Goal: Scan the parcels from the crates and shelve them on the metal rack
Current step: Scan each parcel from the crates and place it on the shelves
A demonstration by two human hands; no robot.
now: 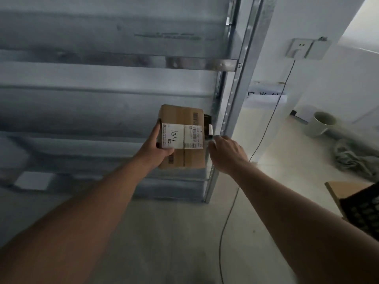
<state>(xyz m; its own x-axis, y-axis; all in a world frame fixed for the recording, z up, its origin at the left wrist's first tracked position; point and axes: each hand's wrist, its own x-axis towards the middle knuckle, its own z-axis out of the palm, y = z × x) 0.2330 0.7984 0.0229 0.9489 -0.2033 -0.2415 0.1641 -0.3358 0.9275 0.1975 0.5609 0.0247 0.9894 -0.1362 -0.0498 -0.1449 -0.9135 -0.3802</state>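
Single head-worn camera looks forward and down, close over the metal rack (231, 111)

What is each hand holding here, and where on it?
Left hand grips the cardboard parcel at its left edge, thumb on the label. Right hand holds a small dark device, likely the scanner, by its lower end.

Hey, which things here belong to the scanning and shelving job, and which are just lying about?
Job:
cardboard parcel, held by left hand
scanner, gripped by right hand
metal rack
black crate

Lying about:
white bucket
grey cloth
wall socket
black cable
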